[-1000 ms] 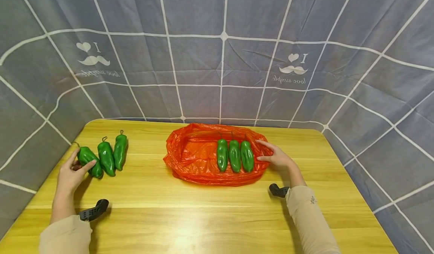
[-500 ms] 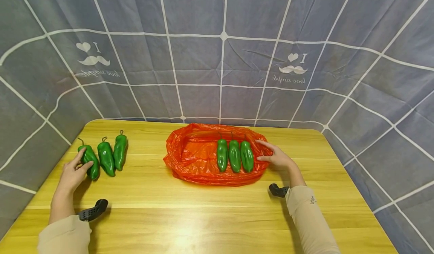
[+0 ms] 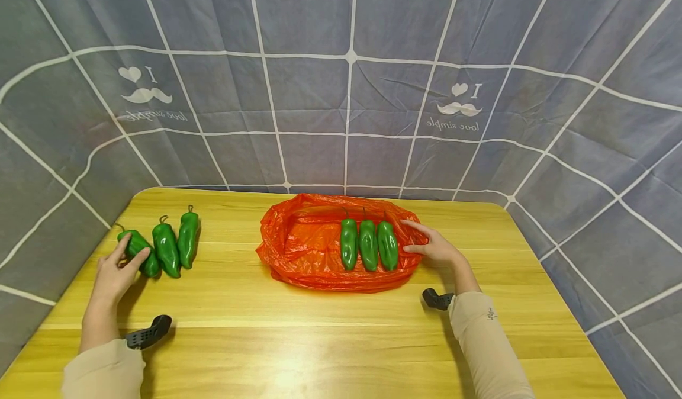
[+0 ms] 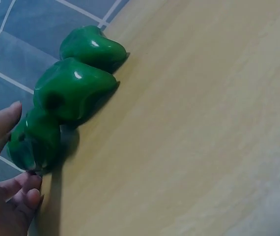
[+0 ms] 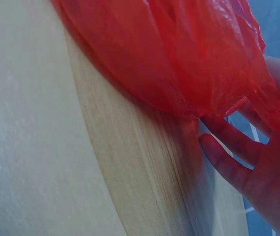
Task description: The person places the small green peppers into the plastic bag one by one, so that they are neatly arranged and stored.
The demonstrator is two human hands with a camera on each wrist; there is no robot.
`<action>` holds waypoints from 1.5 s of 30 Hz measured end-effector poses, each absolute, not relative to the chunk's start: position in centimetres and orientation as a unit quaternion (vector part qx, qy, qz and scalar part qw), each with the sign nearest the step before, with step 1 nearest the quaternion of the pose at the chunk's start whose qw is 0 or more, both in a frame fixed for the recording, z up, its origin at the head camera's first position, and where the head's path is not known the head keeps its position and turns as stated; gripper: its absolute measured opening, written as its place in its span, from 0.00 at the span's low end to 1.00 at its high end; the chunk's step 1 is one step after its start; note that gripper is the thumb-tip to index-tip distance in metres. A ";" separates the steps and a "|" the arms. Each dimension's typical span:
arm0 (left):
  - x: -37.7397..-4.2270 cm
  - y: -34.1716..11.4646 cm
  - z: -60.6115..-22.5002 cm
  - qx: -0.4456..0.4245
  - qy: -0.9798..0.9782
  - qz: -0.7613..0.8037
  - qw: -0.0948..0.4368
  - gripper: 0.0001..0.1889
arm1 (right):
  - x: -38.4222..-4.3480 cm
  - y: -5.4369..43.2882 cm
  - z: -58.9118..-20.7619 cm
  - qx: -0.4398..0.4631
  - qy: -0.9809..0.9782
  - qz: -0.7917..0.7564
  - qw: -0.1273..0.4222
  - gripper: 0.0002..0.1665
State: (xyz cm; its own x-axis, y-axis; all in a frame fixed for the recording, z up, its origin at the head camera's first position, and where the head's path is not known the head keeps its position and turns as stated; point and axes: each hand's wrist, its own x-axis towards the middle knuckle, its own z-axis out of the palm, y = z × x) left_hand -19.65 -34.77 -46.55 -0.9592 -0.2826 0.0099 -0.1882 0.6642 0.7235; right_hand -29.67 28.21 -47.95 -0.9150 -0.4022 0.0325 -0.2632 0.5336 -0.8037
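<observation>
In the head view my left hand (image 3: 116, 272) holds a green pepper (image 3: 137, 250) at the table's left side, thumb on its near right side and a finger on its left. Two more peppers, a middle one (image 3: 167, 249) and a right one (image 3: 189, 239), lie close beside it, stems pointing away. The left wrist view shows the held pepper (image 4: 34, 137) lowest of the three. My right hand (image 3: 437, 248) grips the right rim of a red plastic bag (image 3: 311, 239), whose film (image 5: 179, 59) runs between thumb and fingers. Three green peppers (image 3: 369, 245) lie in a row inside the bag.
A wooden table (image 3: 298, 340) carries everything, with a grey-blue gridded curtain (image 3: 309, 97) behind it and along both sides. Black wrist mounts, one left (image 3: 149, 332) and one right (image 3: 438, 299), jut from the sleeves just above the tabletop.
The left pepper turns under my left hand: its stem end swings toward upright half a second ago, then back to the left now. The right hand, bag and other peppers stay put.
</observation>
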 end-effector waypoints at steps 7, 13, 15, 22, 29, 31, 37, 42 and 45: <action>-19.8 -34.3 -46.6 0.163 -0.901 -0.387 0.109 0.39 | -29.6 28.1 -47.8 -0.184 0.870 -0.450 0.084 0.41; -19.9 -34.0 -46.3 0.192 -0.894 -0.392 0.099 0.39 | -29.6 28.1 -47.8 -0.183 0.869 -0.451 0.087 0.41; -19.9 -34.0 -46.3 0.195 -0.895 -0.390 0.094 0.39 | -29.6 28.1 -47.8 -0.181 0.869 -0.452 0.088 0.41; -19.9 -34.0 -46.4 0.187 -0.902 -0.375 0.102 0.37 | -29.6 28.1 -47.9 -0.181 0.869 -0.452 0.090 0.41; -19.8 -33.8 -46.3 0.183 -0.902 -0.372 0.119 0.35 | -29.7 28.2 -47.9 -0.187 0.867 -0.453 0.087 0.40; -19.7 -33.7 -46.3 0.183 -0.901 -0.373 0.123 0.35 | -29.7 28.2 -48.0 -0.188 0.868 -0.452 0.087 0.40; -19.5 -33.6 -46.4 0.180 -0.898 -0.376 0.143 0.34 | -29.8 28.2 -48.0 -0.187 0.869 -0.450 0.089 0.40; -19.1 -33.5 -46.4 0.186 -0.891 -0.381 0.162 0.34 | -29.8 28.2 -48.0 -0.190 0.870 -0.447 0.089 0.40; -18.8 -33.5 -46.4 0.186 -0.886 -0.389 0.169 0.35 | -29.8 28.2 -48.0 -0.188 0.870 -0.447 0.089 0.40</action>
State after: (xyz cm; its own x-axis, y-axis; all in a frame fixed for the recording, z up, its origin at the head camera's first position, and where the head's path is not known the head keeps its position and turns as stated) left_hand -18.81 -33.54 -46.36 -0.8739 -0.4607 0.1549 -0.1975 0.6277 0.7530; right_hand -29.85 28.15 -47.99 -0.9135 -0.4066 0.0130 -0.2476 0.5304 -0.8108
